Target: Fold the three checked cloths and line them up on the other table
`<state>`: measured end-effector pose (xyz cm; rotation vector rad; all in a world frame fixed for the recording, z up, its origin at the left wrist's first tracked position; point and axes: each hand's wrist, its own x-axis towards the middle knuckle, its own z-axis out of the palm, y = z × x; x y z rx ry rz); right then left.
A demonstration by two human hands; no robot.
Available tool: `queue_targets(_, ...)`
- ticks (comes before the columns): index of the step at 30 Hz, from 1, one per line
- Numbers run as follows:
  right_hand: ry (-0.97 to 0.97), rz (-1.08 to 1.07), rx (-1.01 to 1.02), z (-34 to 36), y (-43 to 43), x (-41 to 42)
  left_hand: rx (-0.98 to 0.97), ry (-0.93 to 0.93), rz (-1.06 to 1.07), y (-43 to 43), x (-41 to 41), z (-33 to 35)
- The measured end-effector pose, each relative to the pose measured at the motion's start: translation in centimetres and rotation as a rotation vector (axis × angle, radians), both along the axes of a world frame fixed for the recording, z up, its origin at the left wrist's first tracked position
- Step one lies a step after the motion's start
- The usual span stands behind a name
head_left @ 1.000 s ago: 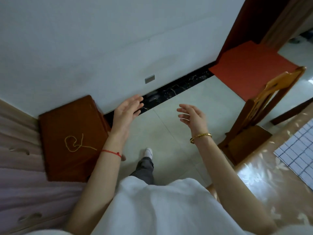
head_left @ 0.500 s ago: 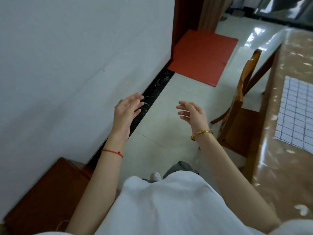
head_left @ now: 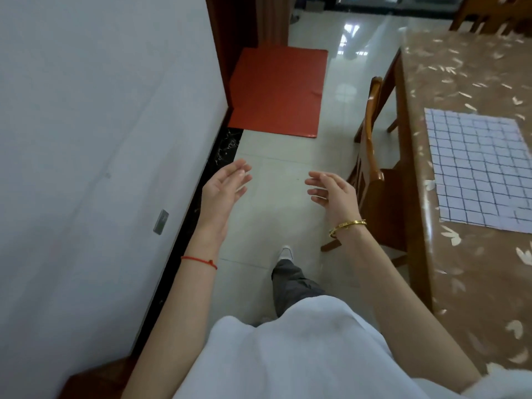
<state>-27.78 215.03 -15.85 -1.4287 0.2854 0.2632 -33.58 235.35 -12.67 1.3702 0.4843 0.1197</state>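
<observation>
One white cloth with a dark blue check [head_left: 478,168] lies flat on a brown table [head_left: 449,283] with a leaf-patterned cover at the right. My left hand [head_left: 221,194] and my right hand [head_left: 334,194] are both held out over the tiled floor, fingers spread, palms facing each other, holding nothing. The right hand is left of the table, about level with the cloth. Only this one cloth is in view.
A wooden chair [head_left: 374,180] is tucked against the table's left side, just right of my right hand. A white wall [head_left: 100,139] runs along the left. A red mat [head_left: 279,90] lies on the floor ahead by a doorway. A wooden piece [head_left: 95,381] shows at bottom left.
The view has swung right: the small wooden table and bed slid out at the left, while the brown table and checked cloth came further into view. Both hands stay spread and empty.
</observation>
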Motion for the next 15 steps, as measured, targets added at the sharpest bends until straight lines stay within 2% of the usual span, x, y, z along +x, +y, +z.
queue_targets(15,-0.038,-0.257,-0.01,1.8,-3.6,20.2,0.027,-0.046,-0.28,-3.7,25.0,1.7)
